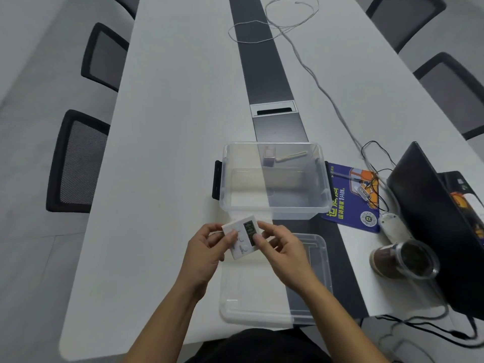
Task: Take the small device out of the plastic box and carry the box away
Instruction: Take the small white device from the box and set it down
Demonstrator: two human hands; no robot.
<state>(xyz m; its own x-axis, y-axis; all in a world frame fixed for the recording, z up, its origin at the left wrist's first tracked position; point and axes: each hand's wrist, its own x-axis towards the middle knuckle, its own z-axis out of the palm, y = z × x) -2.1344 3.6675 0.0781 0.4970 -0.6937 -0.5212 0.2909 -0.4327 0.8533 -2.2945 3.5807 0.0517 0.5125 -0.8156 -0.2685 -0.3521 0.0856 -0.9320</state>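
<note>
A small white device (245, 237) with a dark digital screen and round buttons is held above the table between both hands. My left hand (207, 251) grips its left edge with thumb and fingers. My right hand (280, 248) pinches its right side by the screen. Just beyond stands the clear plastic box (275, 209) with black side latches, open on top and nothing lying inside it. Its clear lid (318, 279) lies flat on the table under my right forearm.
Behind the box stand a small pale block (269, 156) and a flat stick (291, 155). To the right lie a blue leaflet (352, 205), a jar with a dark powder (404, 259), a black laptop (434, 218) and cables. Black mesh chairs (78, 163) line both table sides.
</note>
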